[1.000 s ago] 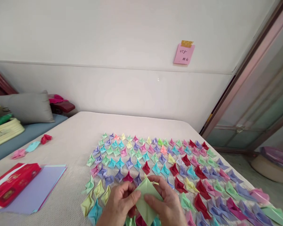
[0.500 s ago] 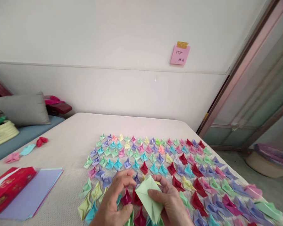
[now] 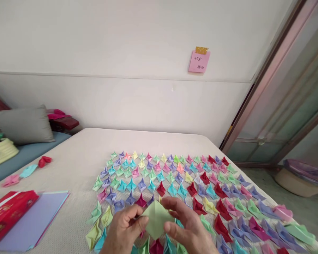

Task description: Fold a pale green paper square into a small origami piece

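Observation:
A pale green folded paper square (image 3: 156, 220) stands on one corner between my hands, with a crease running down its middle. My left hand (image 3: 128, 224) pinches its left corner between thumb and bent fingers. At the opposite corner is my right hand (image 3: 186, 224), its thumb against the paper's front edge and its fingers curled around behind. Below and around my hands, rows of small folded paper boats (image 3: 142, 184) in many colours cover much of the pale bedspread (image 3: 76, 155). My hands hide some of the boats.
At left lie a red tissue packet (image 3: 12, 213) and lilac paper sheets (image 3: 46, 211), with crumpled-looking paper pieces (image 3: 28, 171) beyond. A grey cushion (image 3: 21, 125) sits farther back. The wall bears a pink note (image 3: 199, 61). A lidded tub (image 3: 301, 180) stands on the floor at right.
My left hand has moved from open beside the paper to gripping its left corner. The paper has shifted left and turned more upright. My right thumb has slid from its face to its right edge.

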Tool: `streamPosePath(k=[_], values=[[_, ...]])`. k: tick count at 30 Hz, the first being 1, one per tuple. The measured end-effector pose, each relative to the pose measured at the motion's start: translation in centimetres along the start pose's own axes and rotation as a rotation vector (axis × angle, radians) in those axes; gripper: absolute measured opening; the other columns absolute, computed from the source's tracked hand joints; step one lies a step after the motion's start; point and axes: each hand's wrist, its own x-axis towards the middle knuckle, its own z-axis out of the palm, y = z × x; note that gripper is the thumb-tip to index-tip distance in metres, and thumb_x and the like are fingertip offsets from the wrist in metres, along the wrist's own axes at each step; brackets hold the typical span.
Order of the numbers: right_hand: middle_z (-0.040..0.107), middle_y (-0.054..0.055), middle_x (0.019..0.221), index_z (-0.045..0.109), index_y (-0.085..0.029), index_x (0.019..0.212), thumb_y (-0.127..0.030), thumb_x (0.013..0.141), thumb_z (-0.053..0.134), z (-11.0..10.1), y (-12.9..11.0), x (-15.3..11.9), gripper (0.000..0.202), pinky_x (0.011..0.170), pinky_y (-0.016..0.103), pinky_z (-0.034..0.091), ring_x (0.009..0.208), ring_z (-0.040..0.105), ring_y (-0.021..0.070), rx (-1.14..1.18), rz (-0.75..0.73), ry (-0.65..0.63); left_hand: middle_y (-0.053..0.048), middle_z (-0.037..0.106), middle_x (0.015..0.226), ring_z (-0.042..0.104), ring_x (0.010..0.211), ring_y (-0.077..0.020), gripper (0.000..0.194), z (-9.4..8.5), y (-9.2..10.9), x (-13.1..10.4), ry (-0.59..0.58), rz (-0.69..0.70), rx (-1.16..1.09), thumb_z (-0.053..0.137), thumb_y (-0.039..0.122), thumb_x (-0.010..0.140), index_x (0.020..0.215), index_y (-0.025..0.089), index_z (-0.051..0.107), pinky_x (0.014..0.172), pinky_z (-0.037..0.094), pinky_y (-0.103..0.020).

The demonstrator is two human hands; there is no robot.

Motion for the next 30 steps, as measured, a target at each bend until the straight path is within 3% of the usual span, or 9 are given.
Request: streamPosePath(k=[3, 5, 8, 11, 19, 22, 26, 30], values=[[0.063, 0.0, 0.065, 0.071, -0.017, 0.079, -0.026, 0.063, 0.076, 0.7, 0.5, 0.3, 0.019, 0.057, 0.026, 0.038, 0.06, 0.053, 0.0149, 0.059, 0.072, -0.142, 0.007, 0.04, 0.051, 0.034, 0.048, -0.0101, 0.035, 0.3, -0.5, 0.1, -0.067, -0.059, -0.192, 0.066, 0.045, 0.081, 0.061, 0.019, 0.054, 0.045, 0.025, -0.022], [0.051, -0.005, 0.053, 0.065, -0.016, 0.066, -0.023, 0.065, 0.07, 1.3, 1.2, 0.5, 0.009, 0.049, 0.023, 0.028, 0.05, 0.04, 0.009, 0.085, 0.091, -0.122, 0.007, 0.04, 0.05, 0.034, 0.046, -0.0093, 0.034, 0.6, -0.7, 0.1, -0.093, -0.092, -0.273, 0.068, 0.044, 0.078, 0.061, 0.019, 0.053, 0.044, 0.026, -0.022], [0.047, -0.006, 0.052, 0.061, -0.016, 0.064, -0.026, 0.066, 0.069, 1.8, 2.2, 0.7, 0.013, 0.048, 0.023, 0.027, 0.049, 0.039, 0.0087, 0.098, 0.08, -0.086, 0.006, 0.048, 0.052, 0.038, 0.045, -0.0092, 0.027, 0.9, -0.8, 0.1, -0.146, -0.185, -0.312, 0.074, 0.04, 0.071, 0.071, 0.015, 0.063, 0.043, 0.029, -0.021], [0.046, -0.006, 0.052, 0.061, -0.016, 0.064, -0.03, 0.066, 0.072, 1.9, 2.8, 0.7, 0.018, 0.048, 0.023, 0.028, 0.048, 0.04, 0.0087, 0.12, 0.08, -0.077, 0.004, 0.052, 0.051, 0.04, 0.043, -0.0093, 0.035, 1.1, -0.8, 0.1, -0.134, -0.233, -0.245, 0.072, 0.04, 0.07, 0.085, 0.008, 0.072, 0.041, 0.03, -0.021], [0.05, -0.005, 0.05, 0.063, -0.015, 0.058, -0.026, 0.065, 0.075, 2.3, 1.4, 0.1, 0.018, 0.047, 0.021, 0.029, 0.047, 0.041, 0.0078, 0.153, 0.056, -0.051, 0.005, 0.049, 0.049, 0.039, 0.044, -0.0083, 0.031, 1.7, 0.5, -0.2, -0.037, -0.275, -0.318, 0.073, 0.033, 0.067, 0.087, 0.009, 0.079, 0.042, 0.029, -0.02], [0.051, -0.005, 0.048, 0.069, -0.014, 0.06, -0.03, 0.065, 0.079, 2.2, 1.3, 0.0, 0.02, 0.047, 0.019, 0.03, 0.046, 0.04, 0.0069, 0.199, 0.058, -0.062, 0.006, 0.047, 0.047, 0.037, 0.044, -0.0073, 0.027, 1.7, 0.6, -0.3, -0.025, -0.24, -0.363, 0.075, 0.034, 0.068, 0.083, 0.012, 0.08, 0.042, 0.028, -0.019], [0.063, -0.002, 0.053, 0.081, -0.02, 0.073, -0.035, 0.066, 0.083, 1.9, 0.9, -0.3, 0.017, 0.052, 0.019, 0.038, 0.049, 0.049, 0.0079, 0.28, 0.08, -0.03, 0.004, 0.054, 0.049, 0.044, 0.046, -0.0096, 0.029, 1.3, 0.3, -0.7, -0.01, -0.186, -0.409, 0.075, 0.042, 0.071, 0.08, 0.015, 0.079, 0.045, 0.034, -0.02], [0.065, -0.001, 0.06, 0.082, -0.026, 0.067, -0.037, 0.066, 0.084, 1.3, 0.3, -0.6, 0.011, 0.056, 0.02, 0.042, 0.054, 0.054, 0.0091, 0.29, -0.022, -0.05, 0.001, 0.063, 0.06, 0.051, 0.053, -0.012, 0.021, 0.5, 0.8, -1.2, 0.034, -0.105, -0.371, 0.073, 0.04, 0.075, 0.075, 0.02, 0.08, 0.054, 0.04, -0.022]])
